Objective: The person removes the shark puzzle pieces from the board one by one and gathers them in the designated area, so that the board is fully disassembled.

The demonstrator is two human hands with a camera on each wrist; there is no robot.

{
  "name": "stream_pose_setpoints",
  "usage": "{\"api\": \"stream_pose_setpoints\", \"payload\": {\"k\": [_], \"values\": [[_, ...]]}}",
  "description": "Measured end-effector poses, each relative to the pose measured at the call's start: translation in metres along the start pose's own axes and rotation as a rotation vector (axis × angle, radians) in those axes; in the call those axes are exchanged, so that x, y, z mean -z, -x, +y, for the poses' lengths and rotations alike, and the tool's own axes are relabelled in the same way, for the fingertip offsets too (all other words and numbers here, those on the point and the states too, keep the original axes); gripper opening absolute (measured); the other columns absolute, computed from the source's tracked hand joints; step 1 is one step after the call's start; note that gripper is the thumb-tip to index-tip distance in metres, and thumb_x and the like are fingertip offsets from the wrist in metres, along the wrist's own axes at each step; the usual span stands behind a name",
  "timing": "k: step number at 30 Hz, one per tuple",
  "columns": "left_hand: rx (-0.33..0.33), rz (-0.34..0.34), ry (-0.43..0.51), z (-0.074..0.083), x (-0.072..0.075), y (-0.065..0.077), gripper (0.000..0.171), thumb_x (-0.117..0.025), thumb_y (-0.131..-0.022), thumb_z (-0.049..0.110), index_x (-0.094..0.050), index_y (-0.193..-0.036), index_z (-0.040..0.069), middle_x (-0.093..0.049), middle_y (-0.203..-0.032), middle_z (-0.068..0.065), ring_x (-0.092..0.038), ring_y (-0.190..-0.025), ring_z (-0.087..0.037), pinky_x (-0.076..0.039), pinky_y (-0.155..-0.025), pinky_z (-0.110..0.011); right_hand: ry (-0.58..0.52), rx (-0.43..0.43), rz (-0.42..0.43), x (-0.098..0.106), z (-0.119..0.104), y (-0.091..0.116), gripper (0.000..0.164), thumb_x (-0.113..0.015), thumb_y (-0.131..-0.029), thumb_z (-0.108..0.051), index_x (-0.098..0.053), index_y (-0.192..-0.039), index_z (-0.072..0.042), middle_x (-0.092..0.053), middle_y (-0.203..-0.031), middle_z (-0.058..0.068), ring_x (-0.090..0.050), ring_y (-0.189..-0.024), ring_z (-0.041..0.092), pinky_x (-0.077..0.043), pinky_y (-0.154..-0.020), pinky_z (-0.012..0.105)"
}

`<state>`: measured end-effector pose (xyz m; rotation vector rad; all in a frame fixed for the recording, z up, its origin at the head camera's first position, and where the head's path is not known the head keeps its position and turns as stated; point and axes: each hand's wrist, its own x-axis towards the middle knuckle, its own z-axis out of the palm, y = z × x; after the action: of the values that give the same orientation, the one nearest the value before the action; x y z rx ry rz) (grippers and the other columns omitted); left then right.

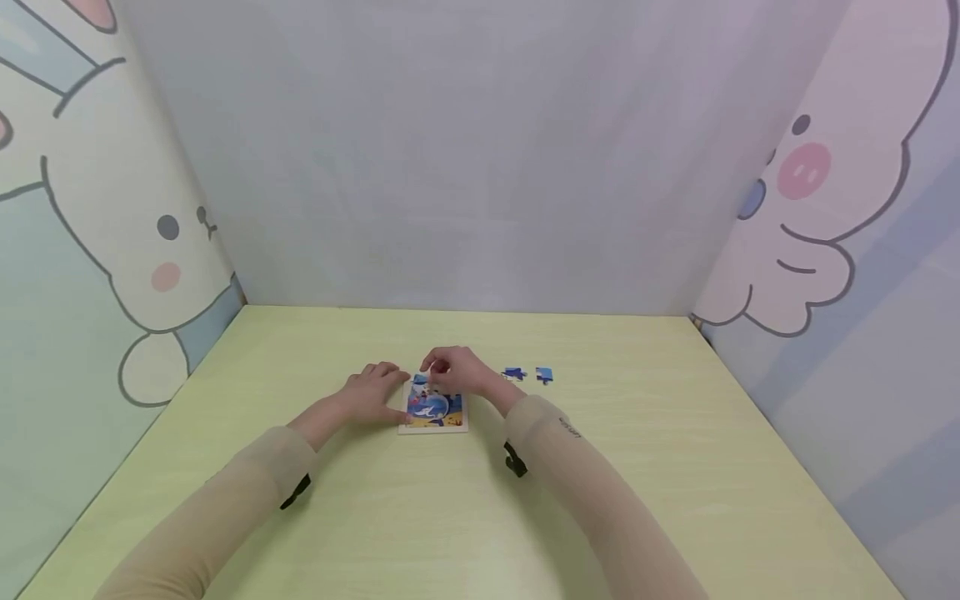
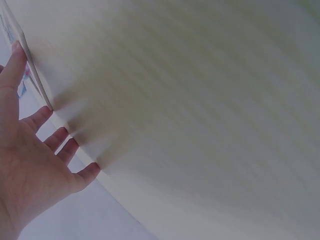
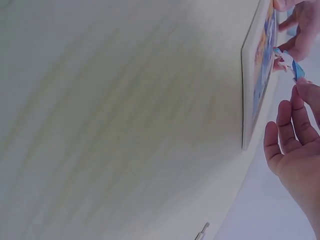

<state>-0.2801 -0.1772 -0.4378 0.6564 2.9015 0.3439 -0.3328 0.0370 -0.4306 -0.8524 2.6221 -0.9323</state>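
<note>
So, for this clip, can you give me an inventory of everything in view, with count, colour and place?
Table: one, pale yellow-green, beneath everything
Puzzle board: one, white-rimmed with a colourful picture, on the table
Held puzzle piece: one, blue and white, in the right hand
Loose puzzle pieces: at least two, mostly blue, right of the board
Back wall: one, greyish white, behind the table
Cartoon side panels: two, pale blue and white, left and right
Sleeves: two, beige, on the arms
Hands: two, bare, at the board
</note>
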Motion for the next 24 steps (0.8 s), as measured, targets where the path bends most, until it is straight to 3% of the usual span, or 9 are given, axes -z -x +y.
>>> {"api": "stream_pose_setpoints", "payload": {"k": [6,12,24], "values": [[0.000,0.004,0.010,0.000,0.001,0.002,0.086,-0.065,-0.077,0.063,-0.041,-0.142,0.011,-0.036,-0.144,-0.018,-0.032,-0.131,-0.040,-0.031,-0.099,-0.064,0.002,0.044,0.008,0.014,-0.001,0.002,0.017,-0.062,-0.092,-0.017,-0.066,-0.109,-0.017,-0.063,-0.093,-0.003,-0.057,-0.085,0.011,-0.050,-0.076,0.023],[0.003,-0.004,0.016,0.001,0.000,0.002,0.085,-0.064,-0.078,0.062,-0.041,-0.142,0.012,-0.035,-0.145,-0.018,-0.031,-0.132,-0.041,-0.030,-0.100,-0.064,0.018,0.077,-0.028,0.033,0.012,0.006,0.018,-0.062,-0.092,-0.018,-0.067,-0.109,-0.015,-0.064,-0.094,-0.003,-0.059,-0.089,0.011,-0.050,-0.080,0.023],[-0.005,0.005,0.016,0.001,0.000,0.003,0.086,-0.066,-0.078,0.060,-0.039,-0.143,0.010,-0.034,-0.146,-0.018,-0.030,-0.133,-0.042,-0.028,-0.101,-0.064,0.042,-0.006,-0.073,0.065,0.037,0.016,0.016,-0.061,-0.093,-0.016,-0.071,-0.105,-0.018,-0.063,-0.093,-0.002,-0.052,-0.083,0.013,-0.047,-0.074,0.024]]}}
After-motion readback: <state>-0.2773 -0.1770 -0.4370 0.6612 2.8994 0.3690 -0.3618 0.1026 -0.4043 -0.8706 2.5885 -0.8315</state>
